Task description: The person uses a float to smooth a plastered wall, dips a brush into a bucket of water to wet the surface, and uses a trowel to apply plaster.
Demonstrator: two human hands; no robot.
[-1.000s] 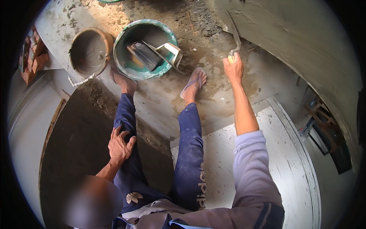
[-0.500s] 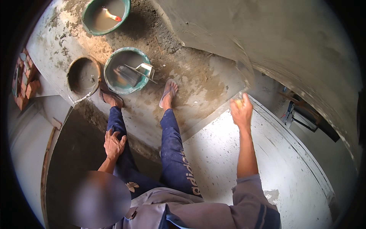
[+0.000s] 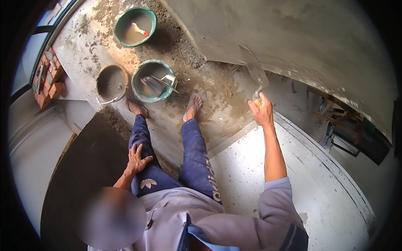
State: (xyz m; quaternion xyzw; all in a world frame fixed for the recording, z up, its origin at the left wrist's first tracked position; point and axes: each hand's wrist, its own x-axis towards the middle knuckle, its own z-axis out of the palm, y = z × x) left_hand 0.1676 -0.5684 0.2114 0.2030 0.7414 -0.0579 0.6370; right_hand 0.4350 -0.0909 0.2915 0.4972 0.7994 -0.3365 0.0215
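Observation:
My right hand point(image 3: 262, 112) is closed round the yellowish handle of a plastering trowel point(image 3: 254, 69). The long, narrow blade points away from me and lies at or very close to the lower part of the grey plastered wall point(image 3: 301, 37); whether it touches cannot be made out. My left hand point(image 3: 137, 162) rests on my left thigh with its fingers spread, and nothing is in it. Ahead of my feet stands a green bucket point(image 3: 135, 89) of cloudy water, holding a flat metal tool point(image 3: 154, 85) and a float with a pale handle point(image 3: 170, 78).
A second green bucket point(image 3: 118, 37) farther off holds murky water and a paintbrush point(image 3: 140, 29). To the left stands a brown-rimmed bucket point(image 3: 99, 79). Bricks point(image 3: 52, 81) are piled at far left. A white speckled board point(image 3: 247, 167) lies on my right, beside a drop.
The view has shifted, so the buckets sit farther right. The trowel, blurred before, shows clearly now, its blade reaching farther forward and left along the wall. My left hand stays on my leg.

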